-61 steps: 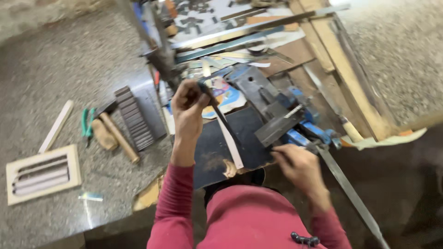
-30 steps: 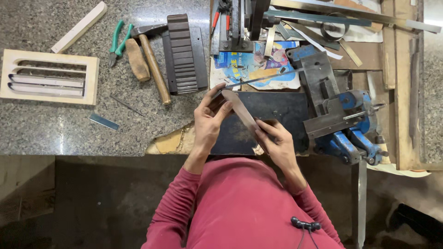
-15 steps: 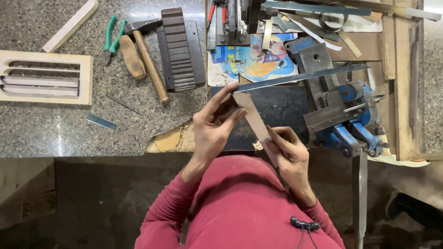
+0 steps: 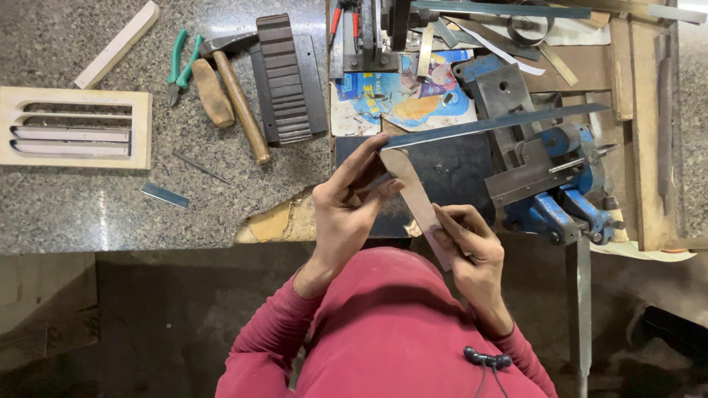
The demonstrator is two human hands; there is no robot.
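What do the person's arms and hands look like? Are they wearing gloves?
No gloves. The left hand and right hand are bare, with no rings or watch showing. Both arms wear long red sleeves reaching to the wrists. A small black clip-on microphone with a thin cable sits on the shirt.

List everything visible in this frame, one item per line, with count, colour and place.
flat strip: 1, pale tan, held in both hands over the dark plate
dark plate: 1, black, bench centre
bench vise: 1, blue, right of plate
long metal strip: 1, grey, lying across the vise
hammer: 1, wooden handle, upper left
pliers: 1, green handles, left of hammer
ridged block: 1, dark, right of hammer
slotted wooden frame: 1, pale, far left
left hand: holds strip's upper end
right hand: holds strip's lower end
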